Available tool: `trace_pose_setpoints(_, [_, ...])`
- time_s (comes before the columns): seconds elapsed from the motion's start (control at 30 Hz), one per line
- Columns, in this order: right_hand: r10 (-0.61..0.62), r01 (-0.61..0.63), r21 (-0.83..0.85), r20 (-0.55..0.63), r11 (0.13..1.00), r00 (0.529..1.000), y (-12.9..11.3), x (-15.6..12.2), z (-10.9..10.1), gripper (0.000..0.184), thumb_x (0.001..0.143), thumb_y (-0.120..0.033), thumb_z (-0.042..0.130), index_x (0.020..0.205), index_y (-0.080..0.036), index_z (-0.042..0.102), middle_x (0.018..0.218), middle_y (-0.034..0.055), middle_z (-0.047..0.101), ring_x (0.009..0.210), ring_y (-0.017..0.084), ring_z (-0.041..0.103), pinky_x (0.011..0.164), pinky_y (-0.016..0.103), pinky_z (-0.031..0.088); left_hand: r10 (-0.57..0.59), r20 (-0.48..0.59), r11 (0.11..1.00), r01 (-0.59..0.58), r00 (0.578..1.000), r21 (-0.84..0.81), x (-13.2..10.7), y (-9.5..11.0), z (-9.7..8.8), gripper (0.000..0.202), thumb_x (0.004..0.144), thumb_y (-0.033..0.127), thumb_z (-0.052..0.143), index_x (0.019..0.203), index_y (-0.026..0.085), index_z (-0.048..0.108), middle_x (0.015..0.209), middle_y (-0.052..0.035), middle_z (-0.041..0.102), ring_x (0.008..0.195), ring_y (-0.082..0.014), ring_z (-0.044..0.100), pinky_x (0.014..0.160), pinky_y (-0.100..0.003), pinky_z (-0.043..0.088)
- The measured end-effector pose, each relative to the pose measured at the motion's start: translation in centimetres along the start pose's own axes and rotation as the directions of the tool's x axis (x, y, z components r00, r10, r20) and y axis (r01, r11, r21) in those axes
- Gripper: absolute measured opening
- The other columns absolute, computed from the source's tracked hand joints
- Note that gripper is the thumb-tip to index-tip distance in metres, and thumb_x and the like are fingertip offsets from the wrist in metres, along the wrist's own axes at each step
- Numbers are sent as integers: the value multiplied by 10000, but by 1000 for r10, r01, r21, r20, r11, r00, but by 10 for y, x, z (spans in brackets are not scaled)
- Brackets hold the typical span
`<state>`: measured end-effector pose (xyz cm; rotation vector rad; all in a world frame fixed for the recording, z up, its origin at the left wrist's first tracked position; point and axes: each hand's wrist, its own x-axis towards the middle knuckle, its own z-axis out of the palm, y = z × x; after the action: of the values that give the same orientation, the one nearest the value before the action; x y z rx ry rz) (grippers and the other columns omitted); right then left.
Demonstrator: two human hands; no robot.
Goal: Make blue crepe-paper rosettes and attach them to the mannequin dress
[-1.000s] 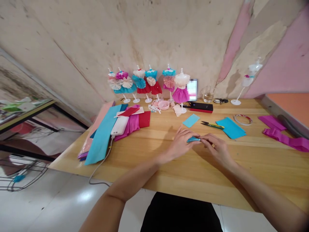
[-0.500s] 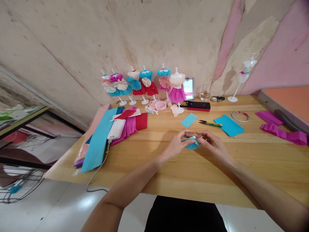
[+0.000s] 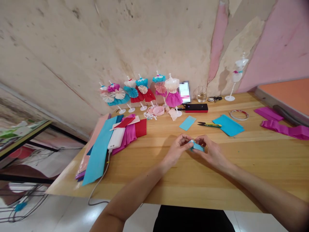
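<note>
Both hands meet over the middle of the wooden table (image 3: 253, 167). My left hand (image 3: 177, 149) and my right hand (image 3: 210, 151) pinch a small folded piece of blue crepe paper (image 3: 197, 147) between their fingertips, just above the tabletop. Each hand's fingers are curled round the paper. Beyond the hands lie a small blue paper rectangle (image 3: 187, 123), yellow-handled snips (image 3: 209, 124) and a larger blue sheet (image 3: 228, 125).
Several mini mannequins in paper dresses (image 3: 142, 91) stand along the wall, with one bare mannequin (image 3: 235, 75) at the right. A stack of coloured crepe sheets with a white power bank (image 3: 116, 138) lies left. A tape roll (image 3: 238, 114), magenta strips (image 3: 285, 129) and a black-red box (image 3: 196, 107) sit farther back.
The hands lifted the blue paper off the table and drew it closer together between the fingertips; it now looks more tightly folded. The view tilted slightly downward.
</note>
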<state>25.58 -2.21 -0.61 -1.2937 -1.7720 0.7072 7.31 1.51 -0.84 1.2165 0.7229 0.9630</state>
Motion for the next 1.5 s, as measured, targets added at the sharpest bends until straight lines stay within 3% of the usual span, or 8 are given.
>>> trace_pose_setpoints(0.2, [63,-86,291,89,953,994,-11,0,-9,318,913,-505,501,1017,-215,579,992,71,640,919,214,580,784,354,465,17,-36,1000,-16,999,20,-1,-1,0,286,759,372,741,935,185,615,933,-18,623,847,-130,569,782,-256,436])
trace_pose_setpoints(0.3, [128,-177,408,144,896,981,-12,1,-9,335,894,-531,532,972,-210,591,919,54,629,863,200,566,754,347,469,36,-36,997,-34,999,71,-2,-1,0,274,753,383,743,917,195,629,948,-23,630,880,-148,576,814,-277,446])
trace_pose_setpoints(0.5, [154,-342,678,324,651,933,-19,0,-8,279,889,-500,567,969,-239,625,994,40,628,948,199,579,830,352,467,137,24,978,-139,990,157,-2,0,0,214,763,367,734,878,208,650,1105,-45,592,1118,-201,544,978,-332,415])
trace_pose_setpoints(0.57, [140,-356,699,347,621,927,-21,-1,-9,253,879,-470,597,970,-239,645,1010,35,624,973,196,573,851,345,452,145,28,975,-147,989,168,-3,0,0,207,769,368,730,881,212,653,1142,-50,570,1160,-210,527,998,-341,407])
trace_pose_setpoints(0.73, [184,-358,661,320,659,929,-18,-1,-9,268,849,-488,630,863,-222,653,891,24,600,849,178,550,785,340,439,176,38,950,-180,984,253,-2,-1,-1,222,775,400,720,894,221,663,1111,-53,591,1157,-220,536,1026,-369,394])
trace_pose_setpoints(1.0, [215,-318,562,244,764,946,-5,1,-7,303,823,-496,655,807,-198,601,770,2,548,705,138,462,640,286,360,315,82,824,-315,946,470,-2,5,-1,156,820,354,688,910,229,712,1073,-65,619,1119,-203,553,1029,-365,398])
trace_pose_setpoints(1.17, [220,-337,574,266,746,939,-8,1,-8,335,832,-519,630,819,-185,605,726,0,528,652,124,436,593,276,331,336,65,808,-324,939,493,-1,6,-5,177,817,362,691,894,204,710,1078,-75,600,1093,-199,562,997,-370,425])
trace_pose_setpoints(1.5, [194,-303,498,259,813,946,-8,2,-13,357,816,-531,637,781,-179,596,693,-14,520,627,110,420,584,268,310,327,130,791,-346,936,505,0,3,-5,177,832,351,678,935,211,710,1093,-74,597,1109,-191,556,1008,-367,422])
